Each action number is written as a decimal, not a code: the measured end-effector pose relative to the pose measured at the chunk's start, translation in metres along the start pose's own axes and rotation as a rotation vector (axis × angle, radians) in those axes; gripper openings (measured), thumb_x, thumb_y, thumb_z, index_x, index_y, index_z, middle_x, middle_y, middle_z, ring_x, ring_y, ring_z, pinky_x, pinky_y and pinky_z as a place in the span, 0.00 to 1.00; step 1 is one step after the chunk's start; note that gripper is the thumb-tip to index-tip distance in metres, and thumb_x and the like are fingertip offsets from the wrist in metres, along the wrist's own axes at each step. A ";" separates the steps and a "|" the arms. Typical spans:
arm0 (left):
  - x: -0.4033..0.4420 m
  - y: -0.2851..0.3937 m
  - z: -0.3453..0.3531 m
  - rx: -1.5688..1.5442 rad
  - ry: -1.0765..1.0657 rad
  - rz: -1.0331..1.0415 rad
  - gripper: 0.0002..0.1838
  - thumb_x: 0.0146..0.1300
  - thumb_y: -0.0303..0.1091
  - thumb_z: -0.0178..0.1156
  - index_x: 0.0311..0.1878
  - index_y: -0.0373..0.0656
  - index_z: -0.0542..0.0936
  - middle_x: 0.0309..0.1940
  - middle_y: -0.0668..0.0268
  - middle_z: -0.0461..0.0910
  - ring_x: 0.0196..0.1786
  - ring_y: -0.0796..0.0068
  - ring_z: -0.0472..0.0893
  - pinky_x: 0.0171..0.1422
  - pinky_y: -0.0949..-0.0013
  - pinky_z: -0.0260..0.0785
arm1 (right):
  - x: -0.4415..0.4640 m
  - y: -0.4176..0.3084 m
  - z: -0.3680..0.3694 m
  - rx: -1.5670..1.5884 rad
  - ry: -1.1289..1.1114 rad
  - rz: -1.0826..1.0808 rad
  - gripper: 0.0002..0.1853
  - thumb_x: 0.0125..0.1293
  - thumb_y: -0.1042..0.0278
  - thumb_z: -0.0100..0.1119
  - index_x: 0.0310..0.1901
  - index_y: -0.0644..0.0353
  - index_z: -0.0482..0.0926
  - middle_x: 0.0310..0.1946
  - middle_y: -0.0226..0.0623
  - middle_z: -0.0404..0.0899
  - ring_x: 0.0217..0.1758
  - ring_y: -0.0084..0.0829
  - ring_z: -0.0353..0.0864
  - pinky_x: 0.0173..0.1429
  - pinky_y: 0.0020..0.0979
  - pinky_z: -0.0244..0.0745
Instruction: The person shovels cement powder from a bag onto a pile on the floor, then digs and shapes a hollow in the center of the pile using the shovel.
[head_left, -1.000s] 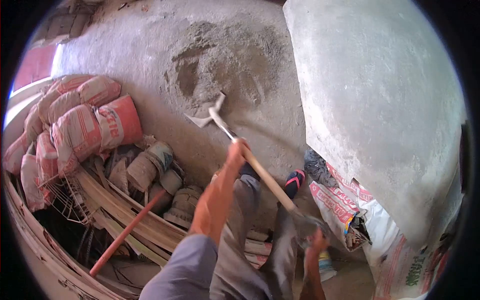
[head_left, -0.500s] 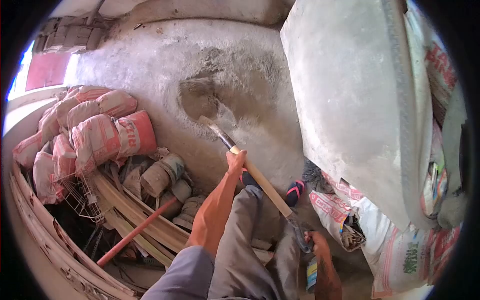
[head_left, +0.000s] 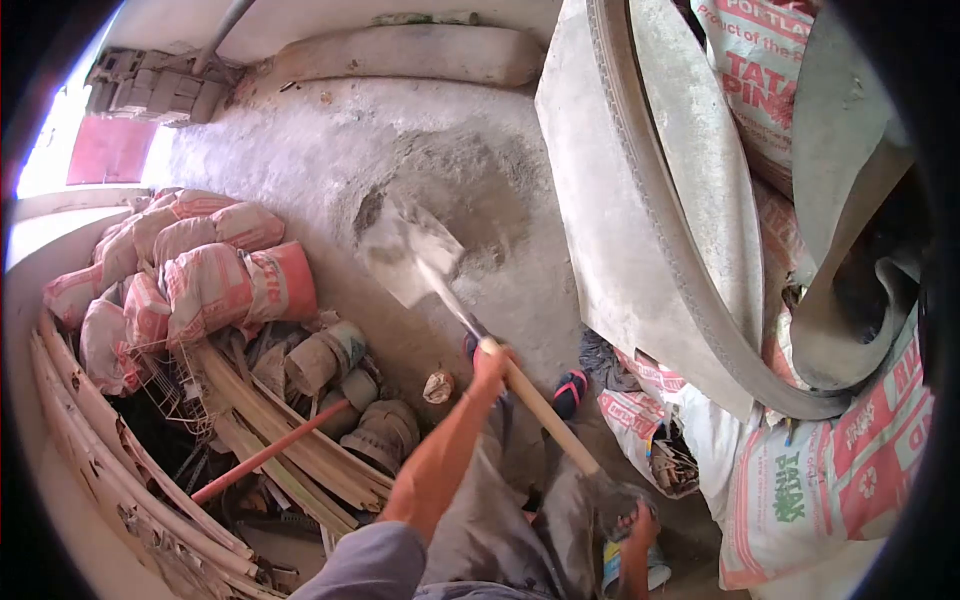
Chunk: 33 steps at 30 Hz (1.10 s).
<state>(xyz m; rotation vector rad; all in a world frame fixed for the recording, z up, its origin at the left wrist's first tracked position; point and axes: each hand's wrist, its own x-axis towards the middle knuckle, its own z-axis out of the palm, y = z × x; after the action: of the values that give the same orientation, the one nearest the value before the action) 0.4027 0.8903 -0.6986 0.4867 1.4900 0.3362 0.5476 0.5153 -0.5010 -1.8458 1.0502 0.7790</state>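
A shovel [head_left: 550,415] with a wooden shaft slants from the upper left to the lower right. My left hand [head_left: 490,365] is wrapped round the shaft near its metal socket. At the rear end, my right hand [head_left: 638,522] is closed on the dark handle grip. The pale, dusty blade [head_left: 410,250] lies over the near left edge of a grey heap of sand or cement mix [head_left: 470,185] on the concrete floor. Whether the blade carries any mix is hard to tell.
Stacked cement bags [head_left: 210,280] stand at the left, above wooden planks [head_left: 290,430], a red pole [head_left: 270,455] and dusty buckets [head_left: 380,435]. A large grey sheet [head_left: 640,200] leans at the right, near more sacks [head_left: 790,490]. Concrete blocks [head_left: 155,88] sit at the far left.
The shovel blade has come out of the hollow in the heap and now shows its broad face. Both hands keep their hold on the shovel. The view has shifted to the right.
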 end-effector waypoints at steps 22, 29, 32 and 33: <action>0.207 0.075 0.082 -0.394 -0.071 -0.213 0.04 0.54 0.28 0.53 0.31 0.38 0.73 0.23 0.61 0.73 0.24 0.67 0.74 0.25 0.64 0.68 | 0.019 -0.089 0.189 -0.160 0.093 -0.713 0.07 0.59 0.72 0.55 0.26 0.63 0.70 0.16 0.28 0.66 0.16 0.20 0.63 0.23 0.26 0.61; 0.084 0.205 0.013 -0.869 -0.423 -0.216 0.04 0.59 0.27 0.51 0.32 0.45 0.67 0.21 0.71 0.68 0.22 0.79 0.71 0.26 0.72 0.70 | -0.198 -0.110 0.214 -0.726 -0.344 -1.981 0.20 0.52 0.52 0.67 0.32 0.62 0.72 0.23 0.35 0.71 0.23 0.35 0.74 0.26 0.34 0.69; 0.031 0.217 -0.018 -0.958 -0.462 -0.216 0.05 0.63 0.30 0.53 0.32 0.43 0.69 0.19 0.74 0.67 0.20 0.83 0.68 0.24 0.76 0.68 | -0.240 -0.105 0.257 -0.841 -0.728 -2.088 0.15 0.47 0.60 0.69 0.30 0.56 0.74 0.22 0.28 0.69 0.23 0.32 0.73 0.24 0.31 0.68; 0.026 0.211 -0.026 -0.900 -0.409 -0.187 0.05 0.63 0.30 0.53 0.32 0.43 0.69 0.19 0.74 0.67 0.19 0.84 0.68 0.23 0.77 0.67 | -0.239 -0.097 0.265 -0.913 -0.859 -2.063 0.14 0.46 0.62 0.69 0.31 0.55 0.74 0.22 0.28 0.68 0.23 0.32 0.73 0.25 0.31 0.68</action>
<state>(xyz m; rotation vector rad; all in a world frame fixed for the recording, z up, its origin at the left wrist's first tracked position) 0.3956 1.0869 -0.6148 -0.2939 0.8502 0.6637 0.4986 0.8632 -0.3873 -1.7302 -1.8563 0.4423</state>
